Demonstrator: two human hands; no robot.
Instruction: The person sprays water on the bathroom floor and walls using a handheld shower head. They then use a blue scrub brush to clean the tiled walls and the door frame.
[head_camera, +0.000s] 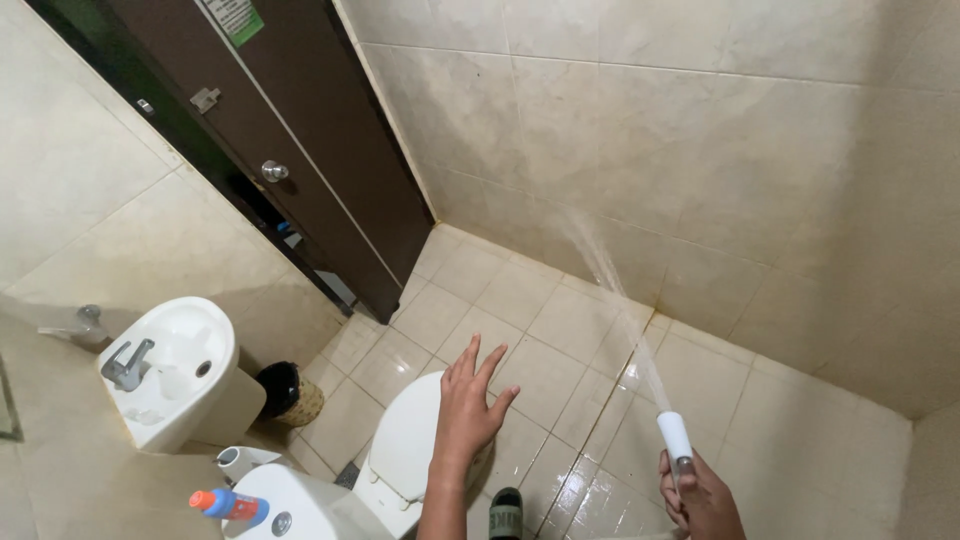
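Observation:
My right hand (700, 500) grips a white hand sprayer (675, 437) at the bottom right. A jet of water (610, 285) shoots from its nozzle up onto the beige tiled wall (700, 150). My left hand (472, 400) hovers open with fingers spread above the white toilet lid (405, 445); whether it touches the lid I cannot tell. A dark sandal (506, 515) on my foot shows between the two hands.
A white washbasin (175, 370) with a chrome tap (128, 366) hangs at left. A dark bin (287, 393) stands on the floor beside it. A blue bottle with an orange cap (228, 505) lies on the cistern. A dark brown door (290, 140) stands at the upper left.

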